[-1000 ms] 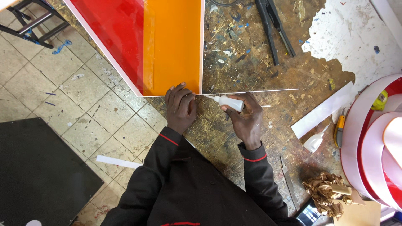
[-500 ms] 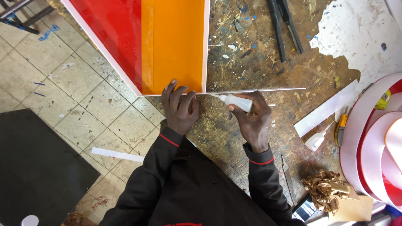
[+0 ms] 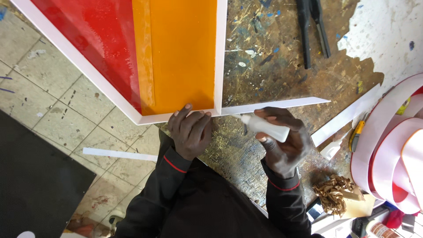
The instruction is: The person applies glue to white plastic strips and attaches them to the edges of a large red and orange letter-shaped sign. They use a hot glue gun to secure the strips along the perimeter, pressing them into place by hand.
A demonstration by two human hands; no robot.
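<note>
Bottle (image 3: pixel 268 127), small and white, is lying in our right hand (image 3: pixel 282 141), fingers closing around its body, nozzle pointing left at the corner where the white strip (image 3: pixel 273 105) is meeting the panel (image 3: pixel 180 57). We are holding it nearly flat and low, so the tip is reaching right into the joint; whether anything is coming out, we cannot tell. Our left hand (image 3: pixel 190 130) is pressing down flat with fingers spread, gripping nothing, fingertips resting on the panel's white bottom rim just beside the corner, likely pinning the frame so it is not sliding. The panel, orange and red with white edging, is hanging partly off the bench (image 3: pixel 273 66) over the tiled floor (image 3: pixel 57 110), which is probably why it needs that hand's weight. Further out, black pliers (image 3: pixel 310 31) are lying at the top, a second white strip (image 3: pixel 348 115) is lying right of the bottle, and red-and-white rolls (image 3: pixel 392 145) are sitting at the far right. A loose strip (image 3: pixel 119 154) is lying on the floor.
</note>
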